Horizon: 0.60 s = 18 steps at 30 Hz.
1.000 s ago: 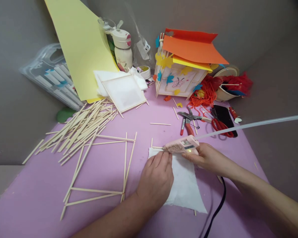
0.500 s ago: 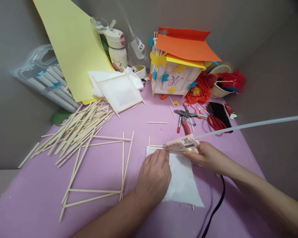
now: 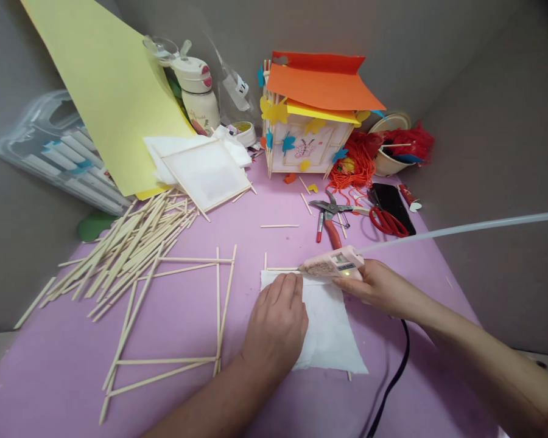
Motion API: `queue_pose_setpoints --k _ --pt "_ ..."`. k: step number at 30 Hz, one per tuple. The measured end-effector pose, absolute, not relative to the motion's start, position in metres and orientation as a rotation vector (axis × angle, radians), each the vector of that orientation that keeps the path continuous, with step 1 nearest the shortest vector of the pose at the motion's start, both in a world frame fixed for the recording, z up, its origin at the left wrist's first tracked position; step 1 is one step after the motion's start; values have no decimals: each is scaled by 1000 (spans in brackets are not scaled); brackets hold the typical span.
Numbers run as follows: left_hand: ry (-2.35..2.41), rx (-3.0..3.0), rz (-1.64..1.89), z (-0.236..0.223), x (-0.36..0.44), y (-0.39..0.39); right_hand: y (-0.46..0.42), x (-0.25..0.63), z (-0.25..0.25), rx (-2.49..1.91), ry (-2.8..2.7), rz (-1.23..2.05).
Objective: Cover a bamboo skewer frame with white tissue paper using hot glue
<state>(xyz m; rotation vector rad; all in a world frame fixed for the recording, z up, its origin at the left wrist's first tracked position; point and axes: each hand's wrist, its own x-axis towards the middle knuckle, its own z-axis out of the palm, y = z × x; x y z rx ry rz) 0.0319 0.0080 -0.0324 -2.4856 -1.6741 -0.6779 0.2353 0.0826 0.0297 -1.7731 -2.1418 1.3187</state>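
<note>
- Head view, right hand (image 3: 378, 287): I see it wrapped around the glue gun (image 3: 331, 265), nozzle at a thin stick (image 3: 282, 269). I judge the gun light and rigid, best held by its handle.
- Head view, left hand (image 3: 277, 319): fingers together on the white sheet (image 3: 332, 331), which lies on the purple table (image 3: 178, 322); pinching, I cannot tell. The sheet looks soft, tearable; I favour flat pressure near its edge.

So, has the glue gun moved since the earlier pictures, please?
Yes, the glue gun has moved slightly to the right, judged against the short loose stick lying beyond it.
</note>
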Motion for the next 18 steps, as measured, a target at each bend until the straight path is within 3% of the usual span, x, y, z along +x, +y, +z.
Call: queue_pose_setpoints --k 18 --pt "-1692 -2487 -794 -36 31 8 88 221 26 -1572 -2167 1353"
